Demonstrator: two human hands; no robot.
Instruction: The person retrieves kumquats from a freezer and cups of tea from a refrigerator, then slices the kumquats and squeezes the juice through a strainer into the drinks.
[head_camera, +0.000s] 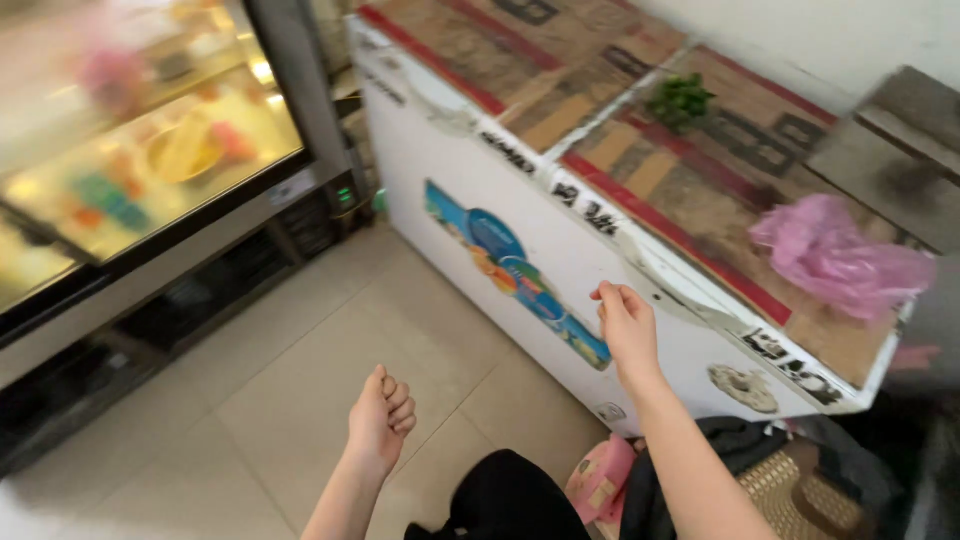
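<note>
My right hand (626, 325) is raised in front of the white chest freezer (520, 215), fingers curled together, close to its front top edge and holding nothing I can see. My left hand (382, 420) hangs lower over the tiled floor (330, 340), loosely closed and empty. On the freezer's lid, covered with worn cardboard, lie a crumpled pink plastic bag (835, 255) at the right and a small bunch of green leaves (680, 100) further back.
A lit glass display cabinet (150, 160) with blurred colourful items stands at the left. A grey ledge (900, 130) is at the upper right. Near my legs sit a pink object (600, 480), dark cloth and a woven basket (800, 495).
</note>
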